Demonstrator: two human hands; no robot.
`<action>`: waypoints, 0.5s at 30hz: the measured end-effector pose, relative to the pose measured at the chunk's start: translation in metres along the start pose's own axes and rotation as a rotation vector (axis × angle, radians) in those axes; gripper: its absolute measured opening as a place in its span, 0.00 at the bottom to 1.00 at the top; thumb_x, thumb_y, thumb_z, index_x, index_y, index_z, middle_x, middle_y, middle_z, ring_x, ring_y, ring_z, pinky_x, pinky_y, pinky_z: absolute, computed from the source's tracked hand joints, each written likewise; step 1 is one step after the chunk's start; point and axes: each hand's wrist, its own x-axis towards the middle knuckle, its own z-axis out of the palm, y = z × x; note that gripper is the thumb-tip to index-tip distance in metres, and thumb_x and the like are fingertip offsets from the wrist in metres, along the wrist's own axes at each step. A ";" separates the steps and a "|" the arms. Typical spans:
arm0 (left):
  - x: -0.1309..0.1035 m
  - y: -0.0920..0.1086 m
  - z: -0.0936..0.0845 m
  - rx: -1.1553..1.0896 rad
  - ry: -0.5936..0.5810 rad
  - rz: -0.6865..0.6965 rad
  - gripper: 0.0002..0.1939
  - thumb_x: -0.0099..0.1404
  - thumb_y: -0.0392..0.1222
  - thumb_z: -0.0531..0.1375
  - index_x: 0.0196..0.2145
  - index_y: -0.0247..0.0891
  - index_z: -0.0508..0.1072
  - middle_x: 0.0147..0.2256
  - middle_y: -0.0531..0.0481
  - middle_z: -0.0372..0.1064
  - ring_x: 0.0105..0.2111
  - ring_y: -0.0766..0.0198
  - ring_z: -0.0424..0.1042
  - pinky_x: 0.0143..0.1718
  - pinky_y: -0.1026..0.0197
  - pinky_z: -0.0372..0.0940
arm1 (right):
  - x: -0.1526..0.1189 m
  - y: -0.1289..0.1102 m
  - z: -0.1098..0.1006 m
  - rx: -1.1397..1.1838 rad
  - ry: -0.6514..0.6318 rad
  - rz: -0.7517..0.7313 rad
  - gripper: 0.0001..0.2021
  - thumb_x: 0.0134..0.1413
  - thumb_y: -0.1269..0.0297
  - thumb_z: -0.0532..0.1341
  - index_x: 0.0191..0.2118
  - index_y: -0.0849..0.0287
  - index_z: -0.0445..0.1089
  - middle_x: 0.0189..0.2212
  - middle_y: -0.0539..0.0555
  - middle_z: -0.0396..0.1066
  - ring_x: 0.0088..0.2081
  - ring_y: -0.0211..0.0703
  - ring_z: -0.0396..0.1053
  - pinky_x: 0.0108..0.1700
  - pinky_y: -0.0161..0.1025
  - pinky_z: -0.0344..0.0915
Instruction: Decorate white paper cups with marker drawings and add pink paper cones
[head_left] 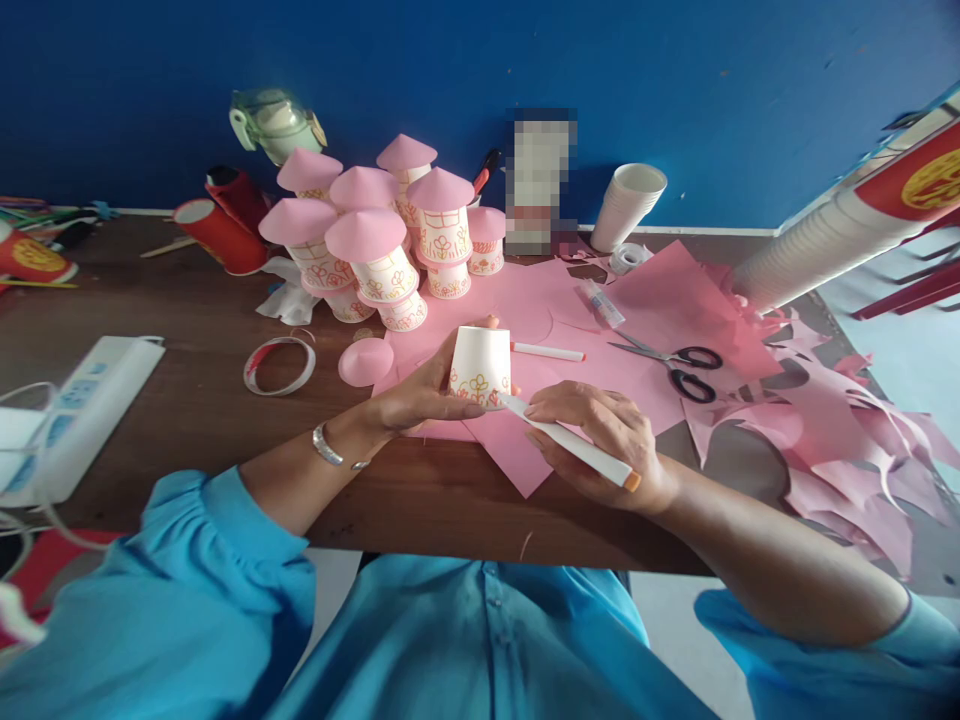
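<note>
A white paper cup, upside down with flowers drawn near its rim, is held in my left hand, whose fingers wrap round its left side and back. My right hand grips a white marker with an orange end. The marker's tip meets the cup's lower right edge. Behind the cup, a second white marker with red ends lies on pink paper. Several decorated cup towers with pink cone roofs stand behind my left hand.
A tape roll and pink cone lie left of the cup. Scissors, a glue stick and paper scraps are on the right. Stacked white cups stand near the blue wall. A power strip sits far left.
</note>
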 end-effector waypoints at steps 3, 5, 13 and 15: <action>0.000 0.000 -0.001 -0.003 -0.014 -0.010 0.53 0.59 0.40 0.75 0.75 0.56 0.55 0.61 0.41 0.71 0.53 0.48 0.76 0.57 0.44 0.70 | -0.001 0.000 0.000 0.005 -0.006 0.003 0.15 0.64 0.75 0.65 0.54 0.55 0.71 0.38 0.53 0.81 0.43 0.45 0.83 0.44 0.40 0.82; 0.000 0.000 -0.001 -0.001 -0.011 -0.011 0.53 0.59 0.40 0.75 0.74 0.57 0.55 0.62 0.42 0.70 0.53 0.50 0.76 0.57 0.46 0.71 | -0.001 0.001 0.000 0.002 -0.009 -0.003 0.15 0.64 0.75 0.65 0.53 0.56 0.71 0.38 0.53 0.81 0.42 0.45 0.83 0.44 0.39 0.82; 0.000 0.004 0.002 0.033 0.032 -0.042 0.54 0.56 0.43 0.76 0.74 0.55 0.56 0.66 0.41 0.64 0.65 0.42 0.65 0.63 0.41 0.66 | 0.000 0.001 0.002 -0.019 0.008 -0.010 0.12 0.65 0.74 0.66 0.52 0.57 0.71 0.36 0.53 0.80 0.41 0.45 0.83 0.41 0.39 0.81; -0.001 0.005 0.002 0.033 0.026 -0.042 0.55 0.56 0.44 0.76 0.74 0.55 0.56 0.65 0.41 0.66 0.66 0.41 0.63 0.64 0.40 0.66 | 0.001 0.000 0.002 -0.025 0.012 0.004 0.12 0.66 0.74 0.65 0.52 0.55 0.70 0.37 0.52 0.80 0.40 0.44 0.82 0.40 0.39 0.81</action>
